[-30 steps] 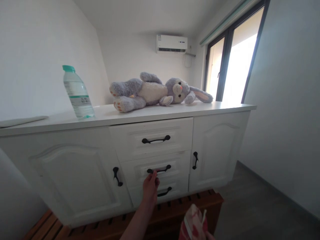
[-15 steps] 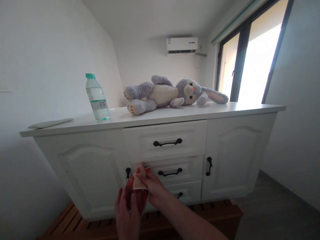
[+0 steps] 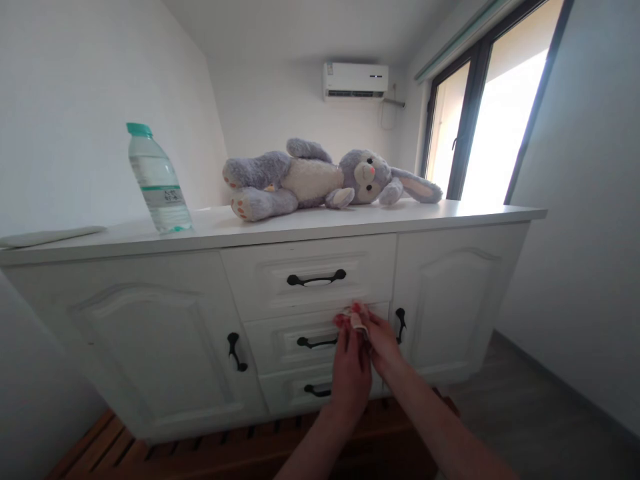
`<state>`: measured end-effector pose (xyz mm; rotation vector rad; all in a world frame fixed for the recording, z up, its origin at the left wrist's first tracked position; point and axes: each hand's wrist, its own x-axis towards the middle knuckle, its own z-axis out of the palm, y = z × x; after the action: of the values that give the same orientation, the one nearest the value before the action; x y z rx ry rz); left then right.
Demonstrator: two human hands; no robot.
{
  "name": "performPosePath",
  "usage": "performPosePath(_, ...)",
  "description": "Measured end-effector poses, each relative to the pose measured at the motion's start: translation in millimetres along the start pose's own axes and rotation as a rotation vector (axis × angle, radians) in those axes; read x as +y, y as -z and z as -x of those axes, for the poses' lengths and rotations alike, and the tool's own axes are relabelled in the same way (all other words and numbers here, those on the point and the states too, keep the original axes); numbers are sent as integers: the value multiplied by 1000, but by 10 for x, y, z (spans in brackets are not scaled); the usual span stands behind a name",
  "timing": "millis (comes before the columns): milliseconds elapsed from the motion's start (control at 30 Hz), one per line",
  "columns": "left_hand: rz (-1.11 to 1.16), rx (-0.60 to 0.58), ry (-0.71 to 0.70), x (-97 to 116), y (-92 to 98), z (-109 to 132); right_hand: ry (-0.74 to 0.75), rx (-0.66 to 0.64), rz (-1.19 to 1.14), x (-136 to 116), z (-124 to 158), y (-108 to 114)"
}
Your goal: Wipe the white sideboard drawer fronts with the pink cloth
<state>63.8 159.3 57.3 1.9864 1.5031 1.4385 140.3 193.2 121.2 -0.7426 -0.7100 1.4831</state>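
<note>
My left hand (image 3: pixel 350 367) and my right hand (image 3: pixel 383 343) are pressed together around a small red-and-white cloth item (image 3: pixel 356 320), of which only the top edge shows above the fingers. Both hands hover in front of the middle drawer (image 3: pixel 280 340) of a white sideboard (image 3: pixel 150 333), just right of its black handle (image 3: pixel 316 342). A grey plush rabbit (image 3: pixel 320 179) lies on its side on the sideboard's top. A clear water bottle with a green cap (image 3: pixel 157 180) stands upright to its left.
A flat pale object (image 3: pixel 50 235) lies at the top's far left. The sideboard rests on a wooden slatted base (image 3: pixel 200 453). An air conditioner (image 3: pixel 356 81) hangs on the back wall. A dark-framed glass door (image 3: pixel 480 113) is on the right, with grey floor (image 3: pixel 525 413) below.
My left hand left the middle drawer's handle and joined my right hand on the cloth item. Both hands then rose and shifted right in front of the drawers.
</note>
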Motion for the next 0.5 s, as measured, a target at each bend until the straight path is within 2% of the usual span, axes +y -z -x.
performPosePath(100,83,-159,-50,270,-379,-107,81,140,118,-317,-65,394)
performPosePath(167,124,-203,-47,306,-506,-84,136,190,219,-311,-104,615)
performPosePath(233,148,-235,-10,211,-588,28,189,243,379,-135,-124,847)
performPosePath(367,175,-370,155,-200,-741,372,195,316,799,448,-113,1305)
performPosePath(433,211,-384,175,-394,-770,505,161,335,923,698,-111,1424)
performPosePath(500,224,-354,210,-544,-706,589,148,332,973,891,-116,1402)
